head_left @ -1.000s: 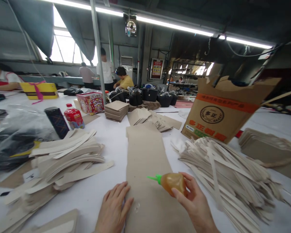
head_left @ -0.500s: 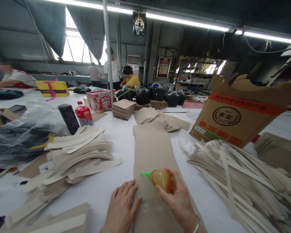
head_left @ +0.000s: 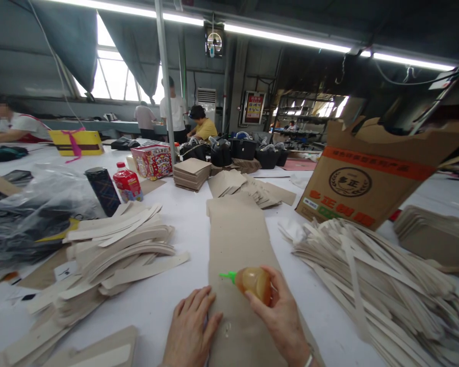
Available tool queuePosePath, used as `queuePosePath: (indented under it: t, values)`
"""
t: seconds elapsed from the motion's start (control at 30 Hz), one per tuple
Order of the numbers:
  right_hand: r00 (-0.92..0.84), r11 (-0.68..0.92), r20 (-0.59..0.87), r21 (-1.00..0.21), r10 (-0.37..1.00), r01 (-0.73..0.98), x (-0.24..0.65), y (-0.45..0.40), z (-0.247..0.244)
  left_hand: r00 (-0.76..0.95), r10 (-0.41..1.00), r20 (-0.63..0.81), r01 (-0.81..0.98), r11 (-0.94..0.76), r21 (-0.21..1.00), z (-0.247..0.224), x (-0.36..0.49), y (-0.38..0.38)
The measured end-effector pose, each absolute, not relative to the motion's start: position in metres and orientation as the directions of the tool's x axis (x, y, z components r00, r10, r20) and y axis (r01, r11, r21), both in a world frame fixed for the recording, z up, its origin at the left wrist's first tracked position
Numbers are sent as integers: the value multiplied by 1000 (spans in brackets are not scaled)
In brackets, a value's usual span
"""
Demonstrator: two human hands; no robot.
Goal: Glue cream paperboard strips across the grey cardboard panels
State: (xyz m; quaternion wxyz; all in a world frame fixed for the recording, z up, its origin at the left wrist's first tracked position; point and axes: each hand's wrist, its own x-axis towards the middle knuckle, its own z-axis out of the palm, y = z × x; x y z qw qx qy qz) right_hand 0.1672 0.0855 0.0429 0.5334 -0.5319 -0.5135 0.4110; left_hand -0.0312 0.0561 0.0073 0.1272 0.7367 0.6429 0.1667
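My right hand is wrapped round a squeeze bottle of amber liquid, tilted on its side above the board. Its green nozzle points left. Beneath it a long grey-brown cardboard strip runs away from me over the white table. My left hand lies flat at the strip's left edge, fingers stretched out and holding nothing. A small wet-looking spot shows on the strip between my hands.
Curved card pieces are heaped at left; thin card strips pile up at right before a cardboard box. Farther back stand a red bottle, a dark cylinder and stacked card. Several people work beyond.
The view has shifted slightly, so the background sits a little farther left. Both hands and the squeeze bottle keep nearly the same place over the strip.
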Motion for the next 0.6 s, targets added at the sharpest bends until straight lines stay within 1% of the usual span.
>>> queuePosePath:
  t: [0.13, 0.2, 0.23, 0.3, 0.4, 0.5, 0.6]
  values:
    - [225, 19, -21, -984, 974, -174, 182, 95, 54, 117, 992, 52, 909, -128, 397, 10, -31, 57]
    - [243, 3, -60, -968, 968, -250, 192, 102, 57, 113, 993, 34, 913, -117, 391, 10, -32, 59]
    - [250, 8, -58, -968, 967, -252, 195, 106, 58, 112, 994, 22, 915, -111, 388, 9, -32, 60]
    - [258, 33, -18, -981, 966, -193, 199, 115, 56, 115, 993, 0, 917, -106, 385, 7, -33, 62]
    - [240, 74, 59, -996, 969, -53, 193, 127, 51, 122, 992, -18, 916, -106, 388, 5, -35, 65]
    - [194, 115, 125, -991, 973, 65, 180, 133, 47, 120, 993, -20, 914, -103, 392, 5, -36, 66]
    - [132, 145, 163, -980, 978, 136, 167, 137, 48, 122, 992, -25, 915, -103, 391, 4, -36, 66]
